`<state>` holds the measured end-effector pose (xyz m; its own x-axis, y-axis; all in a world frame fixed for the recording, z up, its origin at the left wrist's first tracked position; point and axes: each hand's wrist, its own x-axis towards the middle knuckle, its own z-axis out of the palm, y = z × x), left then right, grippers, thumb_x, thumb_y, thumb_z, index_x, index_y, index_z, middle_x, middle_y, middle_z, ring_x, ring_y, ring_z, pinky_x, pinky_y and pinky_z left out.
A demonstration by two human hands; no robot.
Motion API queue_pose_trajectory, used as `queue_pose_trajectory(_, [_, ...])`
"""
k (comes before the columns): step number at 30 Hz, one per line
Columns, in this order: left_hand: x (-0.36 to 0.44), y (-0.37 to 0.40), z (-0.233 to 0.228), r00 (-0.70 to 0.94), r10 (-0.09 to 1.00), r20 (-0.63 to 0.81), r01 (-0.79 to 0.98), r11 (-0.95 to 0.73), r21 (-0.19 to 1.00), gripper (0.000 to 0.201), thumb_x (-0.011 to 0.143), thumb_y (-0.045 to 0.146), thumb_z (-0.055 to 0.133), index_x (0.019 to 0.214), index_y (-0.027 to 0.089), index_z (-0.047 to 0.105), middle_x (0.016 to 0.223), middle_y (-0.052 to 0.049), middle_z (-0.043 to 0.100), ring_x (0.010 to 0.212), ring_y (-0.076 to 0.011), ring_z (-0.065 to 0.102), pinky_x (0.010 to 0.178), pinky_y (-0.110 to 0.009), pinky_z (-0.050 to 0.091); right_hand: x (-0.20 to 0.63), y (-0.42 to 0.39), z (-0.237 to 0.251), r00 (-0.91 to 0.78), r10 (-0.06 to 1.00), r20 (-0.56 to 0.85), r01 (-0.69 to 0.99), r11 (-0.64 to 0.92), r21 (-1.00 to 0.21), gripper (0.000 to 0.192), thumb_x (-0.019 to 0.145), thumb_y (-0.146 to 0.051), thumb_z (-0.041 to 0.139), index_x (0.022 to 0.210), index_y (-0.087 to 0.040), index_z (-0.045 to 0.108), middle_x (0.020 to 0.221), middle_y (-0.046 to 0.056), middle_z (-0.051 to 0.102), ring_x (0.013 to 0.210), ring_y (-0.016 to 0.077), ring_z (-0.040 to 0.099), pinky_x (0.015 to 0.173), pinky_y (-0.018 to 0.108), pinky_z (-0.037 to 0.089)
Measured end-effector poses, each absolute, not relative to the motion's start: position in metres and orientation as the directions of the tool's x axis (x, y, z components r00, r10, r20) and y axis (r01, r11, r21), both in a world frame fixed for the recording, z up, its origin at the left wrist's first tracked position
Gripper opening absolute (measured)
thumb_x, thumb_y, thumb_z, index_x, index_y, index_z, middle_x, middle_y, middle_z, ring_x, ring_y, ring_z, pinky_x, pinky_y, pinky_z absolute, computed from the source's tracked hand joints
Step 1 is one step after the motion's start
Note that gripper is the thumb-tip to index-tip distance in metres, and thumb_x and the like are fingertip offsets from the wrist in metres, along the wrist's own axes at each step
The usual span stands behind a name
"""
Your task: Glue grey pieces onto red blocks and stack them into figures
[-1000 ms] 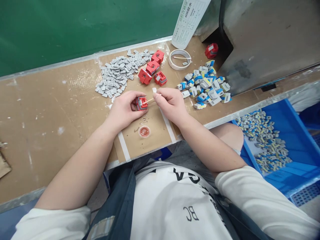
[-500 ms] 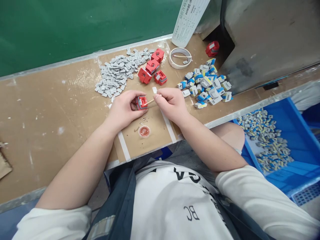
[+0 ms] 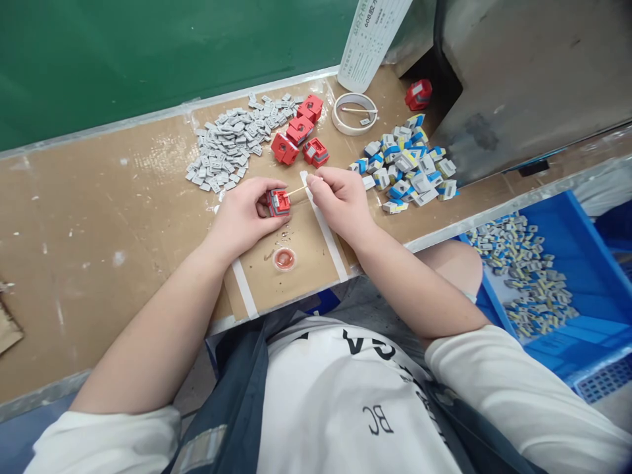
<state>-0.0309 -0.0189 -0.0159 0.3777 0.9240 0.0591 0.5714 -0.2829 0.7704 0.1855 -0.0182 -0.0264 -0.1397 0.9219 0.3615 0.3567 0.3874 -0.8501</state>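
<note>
Head view: left hand (image 3: 241, 214) grips red housing (image 3: 278, 202); right hand (image 3: 340, 201) pinches stick (image 3: 295, 191), dabbing it, just beyond glue cap (image 3: 285, 259). Judging by this, steady dabbing comes next.

Left hand (image 3: 244, 217) grips red block (image 3: 279, 202); right hand (image 3: 340, 203) pokes thin stick (image 3: 295, 191) into it.

Small-parts assembly workshop: taped cardboard bench (image 3: 99, 217), grey clip heap (image 3: 227, 148) at twelve o'clock, blue parts bin (image 3: 582, 263) at three.
</note>
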Motion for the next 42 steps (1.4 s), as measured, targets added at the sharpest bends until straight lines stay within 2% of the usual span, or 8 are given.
queue_pose_trajectory(7, [-0.031,-0.019,-0.015,0.347,0.937,0.045,0.549,-0.242,0.800,0.052,0.078,0.037,0.084,0.126,0.022,0.075,0.117,-0.006,0.077,0.085,-0.0188,0.069,0.081,-0.034,0.059,0.191,-0.022,-0.020,-0.225,0.918,0.327,0.206,0.373,-0.905,0.050,0.105,-0.043,0.054,0.063,-0.025,0.035,0.059,-0.005,0.035,0.056,0.0116,0.034,0.060,0.030,0.031])
queue_pose_trajectory(11, [-0.032,-0.017,-0.019,0.298,0.954,0.032,0.449,-0.170,0.877,0.052,0.077,0.039,0.084,0.125,0.023,0.072,0.110,-0.005,0.077,0.082,-0.0184,0.070,0.075,-0.032,0.059,0.195,-0.033,-0.012,-0.601,0.705,0.376,0.130,0.551,-0.825,0.052,0.107,-0.046,0.050,0.063,-0.025,0.031,0.059,-0.006,0.031,0.055,0.0117,0.033,0.059,0.030,0.028])
queue_pose_trajectory(15, [-0.033,-0.015,-0.021,0.284,0.958,0.039,0.318,-0.132,0.939,0.055,0.077,0.041,0.086,0.126,0.024,0.067,0.111,-0.005,0.077,0.090,-0.0208,0.074,0.082,-0.036,0.063,0.188,-0.049,-0.007,-0.779,0.573,0.257,0.303,0.701,-0.645,0.051,0.108,-0.039,0.051,0.062,-0.023,0.039,0.058,-0.004,0.041,0.056,0.0126,0.037,0.061,0.031,0.022])
queue_pose_trajectory(23, [-0.031,-0.016,-0.019,0.209,0.974,0.086,0.181,-0.125,0.975,0.062,0.073,0.044,0.091,0.126,0.023,0.067,0.106,-0.004,0.078,0.082,-0.0192,0.073,0.074,-0.034,0.063,0.239,-0.048,0.014,-0.433,0.877,0.209,0.805,0.481,-0.347,0.036,0.111,-0.047,0.053,0.104,-0.019,0.075,0.097,0.010,0.072,0.090,0.0238,0.065,0.077,0.033,0.041])
queue_pose_trajectory(30, [-0.030,-0.015,-0.016,0.192,0.970,0.148,-0.006,-0.150,0.989,0.063,0.072,0.048,0.093,0.124,0.022,0.069,0.111,-0.007,0.078,0.095,-0.0213,0.075,0.086,-0.037,0.065,0.297,-0.023,0.013,-0.460,0.885,0.074,0.884,0.464,-0.048,0.024,0.100,-0.026,0.067,0.118,-0.015,0.078,0.126,0.021,0.069,0.114,0.0353,0.063,0.100,0.047,0.049])
queue_pose_trajectory(33, [-0.030,-0.016,-0.015,0.204,0.964,0.168,-0.077,-0.155,0.985,0.059,0.075,0.045,0.094,0.123,0.021,0.070,0.125,-0.010,0.077,0.099,-0.0205,0.075,0.093,-0.038,0.064,0.294,-0.018,0.011,-0.473,0.876,0.092,0.868,0.481,-0.119,0.019,0.101,-0.029,0.067,0.112,-0.016,0.075,0.124,0.021,0.072,0.115,0.0352,0.064,0.102,0.047,0.050])
queue_pose_trajectory(36, [-0.030,-0.017,-0.017,0.205,0.954,0.219,-0.166,-0.186,0.968,0.059,0.072,0.041,0.097,0.122,0.021,0.071,0.128,-0.011,0.077,0.101,-0.0203,0.076,0.093,-0.036,0.065,0.277,-0.014,0.012,-0.414,0.890,0.190,0.802,0.456,-0.385,0.019,0.100,-0.034,0.069,0.111,-0.019,0.072,0.111,0.014,0.077,0.100,0.0287,0.070,0.092,0.043,0.056])
queue_pose_trajectory(42, [-0.035,-0.014,-0.024,0.127,0.941,0.315,-0.174,-0.291,0.941,0.061,0.072,0.042,0.098,0.125,0.023,0.074,0.125,-0.009,0.077,0.101,-0.0216,0.075,0.089,-0.035,0.065,0.216,0.003,0.025,-0.328,0.857,0.397,0.410,0.508,-0.758,0.035,0.102,-0.055,0.067,0.117,-0.024,0.072,0.109,0.007,0.077,0.096,0.0230,0.072,0.088,0.038,0.060])
